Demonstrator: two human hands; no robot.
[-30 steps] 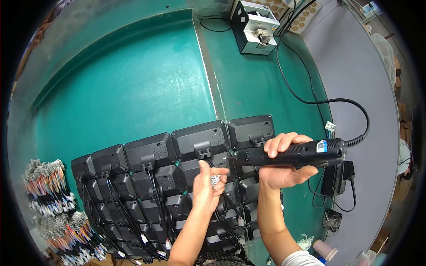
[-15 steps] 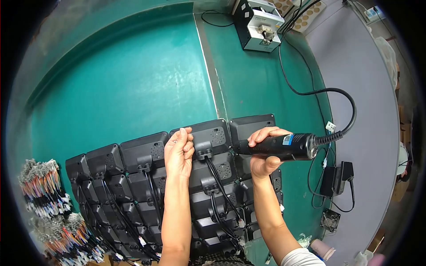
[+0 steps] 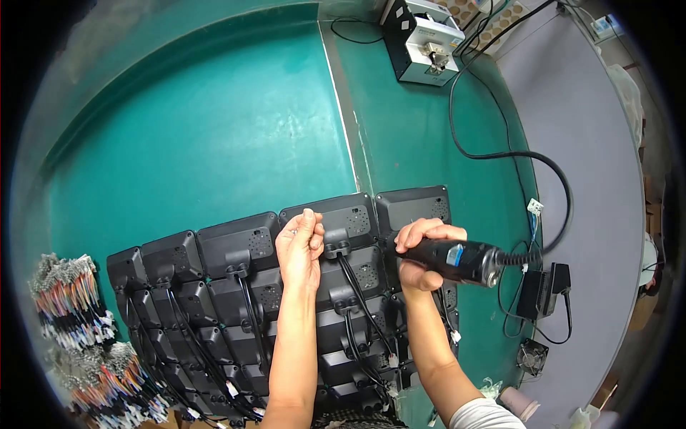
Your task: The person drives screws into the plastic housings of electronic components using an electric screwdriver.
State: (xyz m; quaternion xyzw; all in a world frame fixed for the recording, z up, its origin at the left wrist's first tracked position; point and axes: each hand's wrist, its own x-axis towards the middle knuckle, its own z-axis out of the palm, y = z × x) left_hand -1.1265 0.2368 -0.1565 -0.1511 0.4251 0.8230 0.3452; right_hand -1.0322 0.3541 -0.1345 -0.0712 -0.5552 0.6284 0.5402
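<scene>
Your right hand (image 3: 423, 234) clamps the black, cylindrical, corded power screwdriver (image 3: 455, 260): likely hefty, rigid; grip mid-barrel. Your left hand (image 3: 300, 250) curls closed.

Green worktop (image 3: 193, 157) beside grey surface (image 3: 589, 157)

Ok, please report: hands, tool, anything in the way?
Right hand gripping corded electric screwdriver. Left hand curled closed, palm hidden, over black plastic housings. Black cables lie across them.

The housings (image 3: 224, 244) look matt plastic, the tabletop (image 3: 200, 143) glossy.
</scene>
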